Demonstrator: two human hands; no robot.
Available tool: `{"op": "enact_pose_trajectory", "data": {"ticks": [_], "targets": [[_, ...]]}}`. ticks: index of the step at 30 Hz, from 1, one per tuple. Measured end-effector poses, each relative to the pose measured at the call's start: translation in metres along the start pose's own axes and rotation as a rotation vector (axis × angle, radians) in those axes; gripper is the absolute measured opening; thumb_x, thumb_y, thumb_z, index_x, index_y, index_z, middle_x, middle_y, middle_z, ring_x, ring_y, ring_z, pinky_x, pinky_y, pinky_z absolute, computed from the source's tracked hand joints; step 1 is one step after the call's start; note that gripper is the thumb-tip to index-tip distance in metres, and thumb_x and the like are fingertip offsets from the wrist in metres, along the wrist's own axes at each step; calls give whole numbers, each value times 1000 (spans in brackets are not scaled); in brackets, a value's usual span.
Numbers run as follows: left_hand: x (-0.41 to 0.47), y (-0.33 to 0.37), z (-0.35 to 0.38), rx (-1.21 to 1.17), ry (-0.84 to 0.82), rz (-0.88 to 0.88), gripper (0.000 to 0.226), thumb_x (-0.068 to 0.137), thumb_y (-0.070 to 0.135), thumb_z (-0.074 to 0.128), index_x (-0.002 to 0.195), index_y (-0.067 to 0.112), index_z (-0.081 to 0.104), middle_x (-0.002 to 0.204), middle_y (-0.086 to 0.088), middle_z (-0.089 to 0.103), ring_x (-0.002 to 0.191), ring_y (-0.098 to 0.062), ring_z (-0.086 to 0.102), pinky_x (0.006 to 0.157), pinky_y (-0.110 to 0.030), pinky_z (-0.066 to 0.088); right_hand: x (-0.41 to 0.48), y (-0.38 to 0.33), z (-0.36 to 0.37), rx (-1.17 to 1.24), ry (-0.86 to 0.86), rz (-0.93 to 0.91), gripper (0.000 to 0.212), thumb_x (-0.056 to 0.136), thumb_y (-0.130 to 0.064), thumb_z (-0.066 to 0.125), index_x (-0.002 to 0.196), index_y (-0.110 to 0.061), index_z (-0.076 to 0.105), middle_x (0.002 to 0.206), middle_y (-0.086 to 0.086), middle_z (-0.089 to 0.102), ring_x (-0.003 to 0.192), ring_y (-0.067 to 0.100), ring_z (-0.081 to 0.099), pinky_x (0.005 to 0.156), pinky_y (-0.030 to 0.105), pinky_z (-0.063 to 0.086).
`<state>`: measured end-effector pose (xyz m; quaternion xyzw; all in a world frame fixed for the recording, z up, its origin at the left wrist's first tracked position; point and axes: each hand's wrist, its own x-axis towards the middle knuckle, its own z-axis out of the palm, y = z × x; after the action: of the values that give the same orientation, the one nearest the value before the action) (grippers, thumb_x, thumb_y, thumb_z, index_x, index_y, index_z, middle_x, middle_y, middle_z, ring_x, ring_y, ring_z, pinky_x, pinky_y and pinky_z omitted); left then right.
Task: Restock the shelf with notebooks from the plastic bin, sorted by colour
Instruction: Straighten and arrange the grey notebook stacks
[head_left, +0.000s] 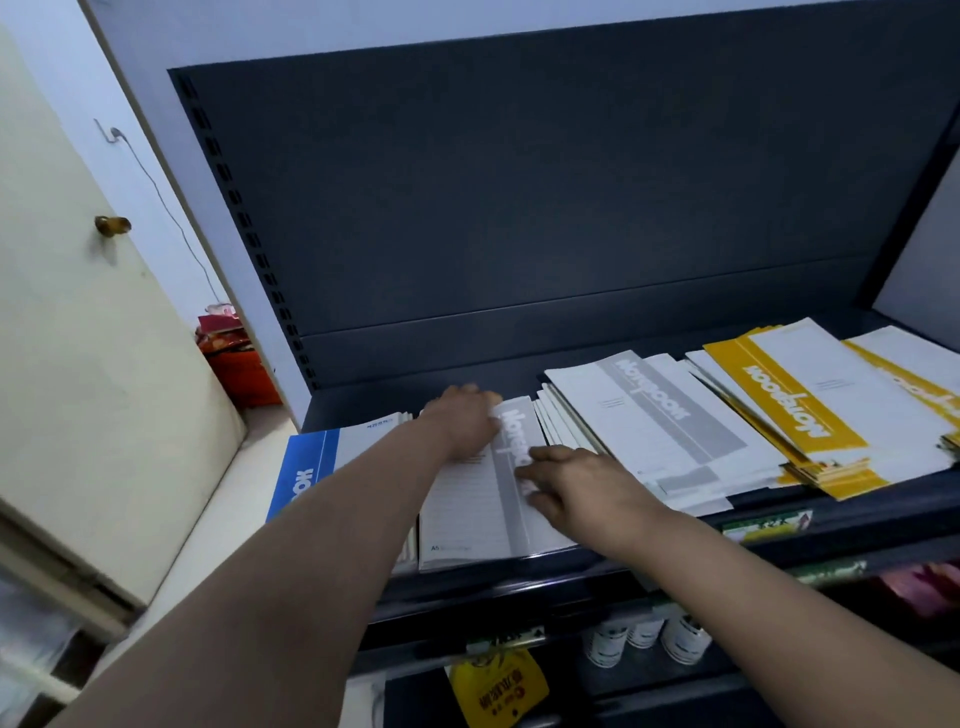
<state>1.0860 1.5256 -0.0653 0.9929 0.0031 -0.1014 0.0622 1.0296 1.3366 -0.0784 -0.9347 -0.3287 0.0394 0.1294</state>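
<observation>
A person appears to be squaring a grey notebook (483, 514) on the shelf (519, 584), between a blue notebook (304, 467) and the grey stack (654, 415), likely so colours sit apart. The right grip (582, 488) is pressing down with flat, released fingers. The left grip (462, 421) is resting on the far end; whether it is clenched cannot be told. A yellow stack (795, 410) is lying farther right. The bin is out of view.

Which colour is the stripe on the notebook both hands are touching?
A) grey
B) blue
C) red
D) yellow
A: the left hand and right hand both rest on the notebook with a grey stripe; the blue notebook lies to its left, the yellow notebooks far right.
</observation>
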Motion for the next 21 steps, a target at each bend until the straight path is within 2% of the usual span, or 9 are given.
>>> {"op": "enact_pose_trajectory", "data": {"ticks": [3, 8, 10, 12, 14, 16, 17, 19, 21], "targets": [[1, 0, 4, -20, 7, -7, 47, 99, 34, 38, 144, 23, 37, 146, -14, 40, 134, -33, 36, 110, -46, 34, 0, 1, 1, 15, 0, 13, 38, 95, -35, 49, 132, -33, 53, 149, -5, 41, 130, 21, 48, 106, 32, 39], [-3, 4, 2, -8, 19, -24, 51, 101, 29, 35, 151, 19, 27, 153, -13, 35, 139, -32, 34, 117, -44, 22, 0, 0, -2, -8, 7, 5, 37, 95, -35, 48, 132, -31, 54, 148, -4, 43, 130, 22, 47, 106, 35, 40], [-5, 9, -1, -55, 107, -29, 50, 101, 23, 34, 151, 18, 27, 152, -12, 36, 139, -31, 35, 118, -44, 21, -2, 4, -10, 3, 52, 13, 37, 97, -34, 47, 133, -30, 53, 148, -4, 44, 133, 21, 44, 106, 34, 39], [-9, 17, -6, -173, 250, -42, 47, 101, 18, 36, 147, 17, 36, 147, -12, 42, 133, -30, 40, 112, -42, 32, -7, 13, -23, 13, 132, 34, 37, 98, -32, 45, 134, -30, 54, 143, -6, 49, 130, 19, 46, 104, 34, 40], [-13, 30, -12, -269, 361, -50, 35, 98, 10, 40, 129, 16, 56, 130, -12, 57, 120, -30, 50, 97, -39, 44, -14, 30, -37, -25, 172, 59, 37, 97, -27, 44, 133, -30, 55, 140, -7, 52, 128, 20, 48, 103, 33, 40], [-18, 43, -15, -326, 382, -52, 25, 93, 5, 41, 90, 16, 63, 105, -11, 66, 105, -31, 60, 81, -35, 48, -19, 55, -46, -95, 183, 95, 38, 96, -24, 45, 132, -29, 56, 139, -5, 54, 126, 21, 49, 102, 34, 41], [-19, 51, -16, -344, 378, -54, 26, 92, 5, 42, 83, 18, 63, 99, -7, 66, 100, -29, 62, 77, -33, 48, -21, 69, -50, -113, 179, 121, 39, 95, -22, 46, 131, -29, 56, 138, -4, 55, 126, 21, 50, 100, 33, 42], [-18, 66, -14, -340, 347, -73, 23, 92, 9, 44, 82, 18, 63, 95, -5, 66, 88, -22, 62, 75, -32, 50, -23, 95, -54, -154, 165, 155, 40, 92, -21, 47, 129, -30, 57, 136, -4, 56, 125, 21, 51, 98, 33, 44], [-13, 78, -11, -320, 312, -101, 19, 91, 12, 47, 75, 13, 56, 78, -4, 62, 68, -15, 56, 60, -26, 47, -19, 112, -56, -224, 168, 155, 33, 94, -26, 43, 122, -31, 61, 130, -4, 60, 121, 22, 53, 93, 34, 47]]}}
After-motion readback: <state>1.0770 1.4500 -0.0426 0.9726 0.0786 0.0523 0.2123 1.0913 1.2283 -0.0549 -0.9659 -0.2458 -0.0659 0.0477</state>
